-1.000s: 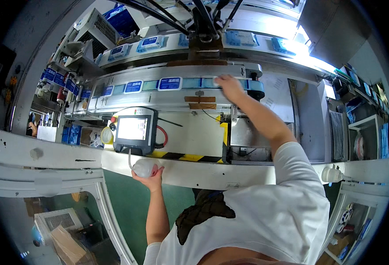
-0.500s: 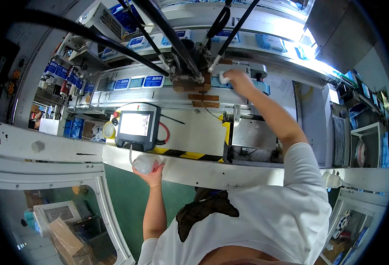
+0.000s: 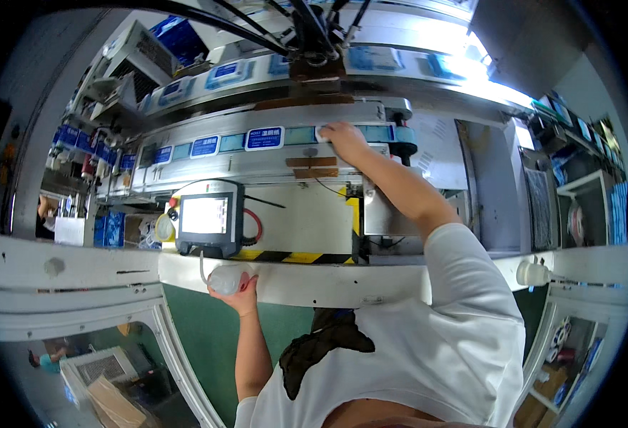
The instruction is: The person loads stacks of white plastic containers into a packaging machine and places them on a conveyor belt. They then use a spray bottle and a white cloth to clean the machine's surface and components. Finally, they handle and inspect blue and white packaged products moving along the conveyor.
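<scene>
My left hand (image 3: pixel 243 297) is wrapped round a translucent squeeze bottle (image 3: pixel 223 279) with a bent spout, held by the machine's white front rail (image 3: pixel 314 282). At the right part of the narrow light-blue conveyor belt (image 3: pixel 300 136), my right hand (image 3: pixel 344 141) presses down with a white wad (image 3: pixel 321 133), perhaps cloth or tissue, under its fingers. Most of that wad is hidden. Left of this hand, a blue-and-white label (image 3: pixel 265 138) lies on the belt, with more labels further left in a row.
Above the far conveyor hangs a black-rodded robot picker (image 3: pixel 317 68); blue-and-white packs (image 3: pixel 227 73) lie along that conveyor. A control panel with a lit screen (image 3: pixel 205 216) stands behind the rail, left of centre. Yellow-black striped tape (image 3: pixel 296 257) edges the machine bed. Another bottle (image 3: pixel 533 273) is at the right.
The robot picker has moved from the near belt to over the far conveyor. My right hand has come left and down onto the belt with the white wad. My left hand keeps the bottle.
</scene>
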`<action>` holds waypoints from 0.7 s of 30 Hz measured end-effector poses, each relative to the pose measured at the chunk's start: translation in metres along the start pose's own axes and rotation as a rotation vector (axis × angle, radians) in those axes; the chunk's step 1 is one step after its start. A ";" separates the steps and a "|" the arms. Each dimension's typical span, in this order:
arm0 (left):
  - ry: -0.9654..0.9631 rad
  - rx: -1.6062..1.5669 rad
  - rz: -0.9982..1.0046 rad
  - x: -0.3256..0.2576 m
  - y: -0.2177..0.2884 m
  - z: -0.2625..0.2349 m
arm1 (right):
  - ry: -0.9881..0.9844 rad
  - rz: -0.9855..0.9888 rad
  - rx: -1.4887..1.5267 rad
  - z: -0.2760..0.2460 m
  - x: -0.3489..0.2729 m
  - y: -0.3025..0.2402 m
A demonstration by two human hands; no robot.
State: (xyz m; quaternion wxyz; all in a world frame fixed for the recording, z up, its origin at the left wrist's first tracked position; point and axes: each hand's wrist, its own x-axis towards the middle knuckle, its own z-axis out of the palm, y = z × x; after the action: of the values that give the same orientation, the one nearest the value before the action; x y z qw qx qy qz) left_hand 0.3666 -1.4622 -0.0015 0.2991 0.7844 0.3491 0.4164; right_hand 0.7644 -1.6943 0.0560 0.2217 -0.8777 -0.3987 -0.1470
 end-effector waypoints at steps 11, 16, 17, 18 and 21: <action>-0.017 -0.050 0.001 0.001 -0.011 0.000 | 0.124 -0.084 0.061 -0.030 -0.024 0.003; -0.019 -0.008 -0.011 0.001 0.000 -0.002 | -0.072 0.158 -0.182 -0.002 0.004 -0.007; -0.026 0.020 -0.022 0.001 0.000 -0.002 | 0.016 0.227 -0.226 0.003 0.003 -0.008; -0.011 -0.009 -0.001 0.001 0.000 -0.001 | -0.048 0.184 -0.144 0.005 -0.001 -0.007; 0.016 -0.087 0.018 0.001 -0.002 0.000 | 0.059 0.115 0.003 0.001 -0.022 0.006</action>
State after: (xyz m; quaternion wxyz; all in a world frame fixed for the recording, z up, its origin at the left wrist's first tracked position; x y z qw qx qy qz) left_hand 0.3661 -1.4604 -0.0026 0.3265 0.7704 0.3259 0.4401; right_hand 0.7550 -1.7107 0.0439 0.2424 -0.8941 -0.3413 -0.1592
